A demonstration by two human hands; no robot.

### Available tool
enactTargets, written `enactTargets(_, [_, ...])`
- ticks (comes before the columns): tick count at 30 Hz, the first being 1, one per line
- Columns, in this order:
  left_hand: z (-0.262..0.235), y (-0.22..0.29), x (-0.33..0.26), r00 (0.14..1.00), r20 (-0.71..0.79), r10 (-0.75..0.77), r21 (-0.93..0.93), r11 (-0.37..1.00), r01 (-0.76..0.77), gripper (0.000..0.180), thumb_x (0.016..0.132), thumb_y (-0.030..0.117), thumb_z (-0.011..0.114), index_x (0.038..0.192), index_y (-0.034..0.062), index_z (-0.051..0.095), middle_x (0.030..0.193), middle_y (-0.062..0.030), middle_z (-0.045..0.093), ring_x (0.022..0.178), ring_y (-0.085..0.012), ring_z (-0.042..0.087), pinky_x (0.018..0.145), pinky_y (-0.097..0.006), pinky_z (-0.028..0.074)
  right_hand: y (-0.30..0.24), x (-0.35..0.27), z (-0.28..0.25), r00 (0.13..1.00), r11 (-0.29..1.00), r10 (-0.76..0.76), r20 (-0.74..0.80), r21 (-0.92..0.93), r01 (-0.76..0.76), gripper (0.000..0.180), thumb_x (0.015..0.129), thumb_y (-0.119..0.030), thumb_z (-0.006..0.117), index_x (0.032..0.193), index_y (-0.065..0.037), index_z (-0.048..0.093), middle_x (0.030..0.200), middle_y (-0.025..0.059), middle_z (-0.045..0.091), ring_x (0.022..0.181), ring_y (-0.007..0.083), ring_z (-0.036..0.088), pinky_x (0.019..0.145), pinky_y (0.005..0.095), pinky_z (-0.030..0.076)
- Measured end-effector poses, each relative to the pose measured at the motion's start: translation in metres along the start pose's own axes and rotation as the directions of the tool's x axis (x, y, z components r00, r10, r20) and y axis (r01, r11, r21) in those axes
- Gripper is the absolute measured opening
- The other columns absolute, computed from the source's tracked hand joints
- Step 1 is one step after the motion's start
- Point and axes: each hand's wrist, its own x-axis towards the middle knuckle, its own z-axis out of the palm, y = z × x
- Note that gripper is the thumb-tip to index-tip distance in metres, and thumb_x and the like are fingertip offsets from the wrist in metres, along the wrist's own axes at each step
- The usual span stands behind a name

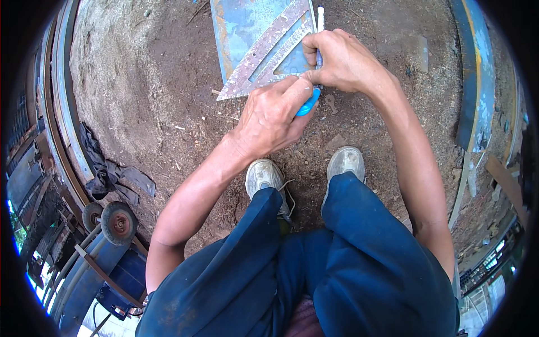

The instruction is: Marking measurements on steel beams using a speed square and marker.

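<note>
A worn triangular speed square (pixel 259 59) lies over the lower right corner of a bluish, rust-edged metal plate (pixel 238 22) on the ground. My left hand (pixel 275 109) is closed around a bright blue, rounded object (pixel 309 102), mostly hidden in the palm; its kind does not show clearly. Beside the square's right edge, my right hand (pixel 345 62) is closed with a slim white and purplish marker (pixel 320 19) between its fingers. The white end points away from me. My right thumb and the left fingers meet near the square's lower right corner, hiding what lies between them.
Bare dirt (pixel 140 73) surrounds my shoes (pixel 345 162). Long metal beams (pixel 477 73) stand at the right, with more rails (pixel 64 84) at the left. A dark cloth (pixel 115 171) and a wheeled cart (pixel 119 223) are at the lower left.
</note>
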Motion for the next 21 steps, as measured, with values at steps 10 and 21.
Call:
enactTargets(10, [0.0, -0.0085, -0.0029, 0.999, -0.046, -0.001, -0.121, 0.993, -0.005, 0.02, 0.086, 0.009, 0.081, 0.089, 0.0025, 0.063, 0.071, -0.0105, 0.059, 0.059, -0.0247, 0.063, 0.051, -0.038, 0.048, -0.0054, -0.0005, -0.0025, 0.997, 0.998, 0.061, 0.052, 0.011, -0.062, 0.041, 0.07, -0.028, 0.09, 0.091, 0.0, 0.069, 0.087, 0.0234, 0.073, 0.094, 0.0386, 0.074, 0.083, 0.0477, 0.057])
enactTargets(21, [0.0001, 0.0, 0.0026, 1.0, -0.004, -0.02, -0.049, 0.999, 0.02, 0.02, 0.086, 0.01, 0.08, 0.089, 0.004, 0.061, 0.071, -0.0122, 0.061, 0.058, -0.0271, 0.065, 0.051, -0.04, 0.05, 0.0, -0.0019, 0.0022, 1.0, 1.0, 0.005, -0.024, 0.005, -0.005, 0.041, 0.07, -0.027, 0.09, 0.09, 0.001, 0.069, 0.083, 0.022, 0.073, 0.09, 0.0384, 0.074, 0.082, 0.0476, 0.057])
